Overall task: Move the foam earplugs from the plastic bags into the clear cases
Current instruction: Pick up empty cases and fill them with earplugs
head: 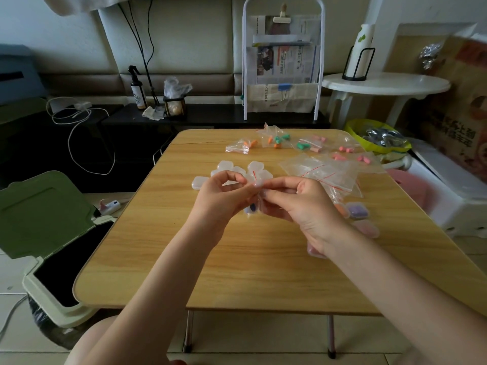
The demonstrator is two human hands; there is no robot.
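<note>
Above the middle of the wooden desk (237, 259) we hold a small plastic bag (254, 204) between both hands. Our left hand (224, 198) pinches its top edge with curled fingers; our right hand (303, 204) pinches the same edge from the other side. A dark blue earplug (252, 207) shows through the bag, low between our palms. Just behind our hands lies a cluster of empty clear cases (232, 171), lids shut or not, we cannot tell. Right of them sits a heap of empty bags (324, 172) with red seal strips. Along the far edge lie filled bags (279, 142) with orange, green and pink earplugs inside. Near our right wrist rest filled cases: one with orange plugs (342, 208), one with purple (358, 210), one pinkish (366, 229). Another pinkish case (315, 251) peeks from under the right forearm. Left of the desk, on the floor, a green-lidded bin (44, 233) stands open.
</note>
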